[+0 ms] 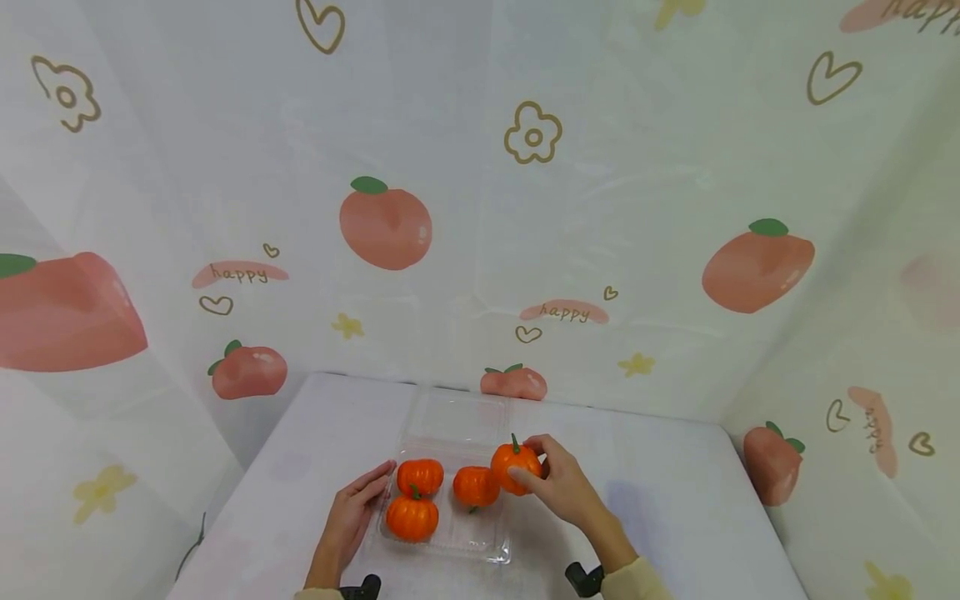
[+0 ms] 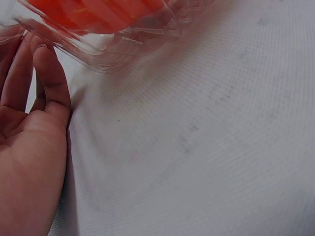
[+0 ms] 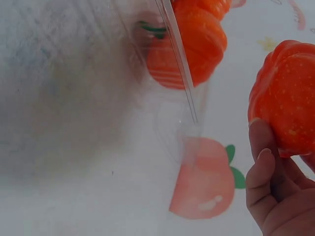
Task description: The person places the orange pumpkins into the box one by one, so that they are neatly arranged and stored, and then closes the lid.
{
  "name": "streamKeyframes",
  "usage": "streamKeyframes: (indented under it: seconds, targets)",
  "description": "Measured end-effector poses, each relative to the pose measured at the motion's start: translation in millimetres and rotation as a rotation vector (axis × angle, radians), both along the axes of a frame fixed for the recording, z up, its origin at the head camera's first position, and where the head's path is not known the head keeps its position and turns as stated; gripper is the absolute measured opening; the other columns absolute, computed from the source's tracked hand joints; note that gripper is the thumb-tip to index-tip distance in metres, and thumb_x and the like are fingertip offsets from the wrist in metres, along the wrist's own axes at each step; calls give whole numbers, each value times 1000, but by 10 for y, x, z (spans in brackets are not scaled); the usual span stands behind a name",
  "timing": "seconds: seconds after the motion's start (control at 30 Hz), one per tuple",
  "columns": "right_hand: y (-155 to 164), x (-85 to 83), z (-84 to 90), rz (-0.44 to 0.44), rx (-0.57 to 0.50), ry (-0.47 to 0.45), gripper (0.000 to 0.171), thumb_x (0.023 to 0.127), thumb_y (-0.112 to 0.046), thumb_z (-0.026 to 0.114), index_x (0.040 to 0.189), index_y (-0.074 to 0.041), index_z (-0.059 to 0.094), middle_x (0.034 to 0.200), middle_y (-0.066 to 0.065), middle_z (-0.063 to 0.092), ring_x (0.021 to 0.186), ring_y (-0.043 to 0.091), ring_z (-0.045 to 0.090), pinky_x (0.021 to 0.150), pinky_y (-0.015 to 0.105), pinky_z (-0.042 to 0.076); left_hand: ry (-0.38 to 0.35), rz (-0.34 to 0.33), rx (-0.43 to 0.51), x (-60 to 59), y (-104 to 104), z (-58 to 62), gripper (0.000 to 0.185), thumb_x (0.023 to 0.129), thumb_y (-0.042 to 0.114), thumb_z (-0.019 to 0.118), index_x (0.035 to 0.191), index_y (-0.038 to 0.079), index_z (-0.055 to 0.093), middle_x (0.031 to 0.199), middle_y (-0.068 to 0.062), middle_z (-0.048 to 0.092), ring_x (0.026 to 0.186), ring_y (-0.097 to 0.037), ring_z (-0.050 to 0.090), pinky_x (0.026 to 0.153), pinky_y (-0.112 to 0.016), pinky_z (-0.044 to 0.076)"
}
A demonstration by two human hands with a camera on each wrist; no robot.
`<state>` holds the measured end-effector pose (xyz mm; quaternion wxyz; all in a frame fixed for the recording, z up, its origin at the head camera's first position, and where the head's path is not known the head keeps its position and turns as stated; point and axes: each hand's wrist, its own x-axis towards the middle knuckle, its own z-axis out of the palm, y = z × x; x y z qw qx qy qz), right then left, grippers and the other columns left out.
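Observation:
My right hand (image 1: 564,487) holds a small orange pumpkin (image 1: 513,468) with a green stem, thumb on its near side. Held at the right side of a clear plastic clamshell box (image 1: 480,546), it overlaps the box's edge in the head view. Inside the box are three more pumpkins: one at back left (image 1: 420,477), one at front left (image 1: 412,520) and one at the right (image 1: 476,487). My left hand (image 1: 352,514) rests against the box's left side, its fingers extended along the wall. In the right wrist view the held pumpkin (image 3: 288,98) sits against the fingertips.
The box's lid (image 1: 459,417) lies folded open toward the back. A white cloth covers the table (image 1: 300,467), and printed white curtains (image 1: 450,317) stand behind it and at both sides. A thin dark cord (image 1: 193,546) hangs at the left.

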<state>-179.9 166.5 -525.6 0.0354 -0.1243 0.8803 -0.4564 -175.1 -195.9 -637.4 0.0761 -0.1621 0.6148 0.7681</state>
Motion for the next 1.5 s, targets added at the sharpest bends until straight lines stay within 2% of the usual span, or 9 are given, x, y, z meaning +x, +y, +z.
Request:
streamKeyframes:
  seconds: [0.27,0.5,0.63,0.93,1.17,1.5]
  targets:
    - [-117,96,-83,67,34,41,48,90,-52,72,122,-19,58,108,-2,66,76,10,56,65,21,51,-4,-3,-6,-5,18,-8,57,95,34,69,145,9,58,146,2,62,110,14,62,94,-11,52]
    - [-212,169,-125,123,37,13,48,92,-55,69,122,-19,59,112,-5,67,84,8,56,74,21,52,-9,-7,-13,-6,16,19,54,98,32,66,146,8,57,146,3,62,108,15,61,93,-10,52]
    - [-247,214,-151,147,20,13,47,92,-50,71,122,-16,60,109,-4,67,85,8,56,74,21,51,-5,-3,-5,-9,8,32,52,99,29,65,145,7,57,144,3,63,108,15,62,93,-11,52]
    - [-322,314,-256,205,4,-116,42,94,-49,68,118,-16,61,101,-6,66,82,4,55,72,20,49,5,-12,-15,9,3,22,59,95,36,70,145,8,57,147,2,61,109,16,61,96,-9,50]
    - [-373,351,-364,221,26,-110,42,95,-51,67,118,-17,63,96,-8,67,78,2,55,68,20,49,4,-11,-2,-1,5,22,61,94,38,71,145,8,57,146,3,62,110,15,61,94,-8,51]
    - [-415,378,-387,252,30,-185,46,95,-52,66,122,-15,65,100,-9,70,83,1,58,68,20,51,-9,-8,-12,0,5,25,58,95,37,70,145,9,58,145,3,62,110,14,61,93,-9,52]
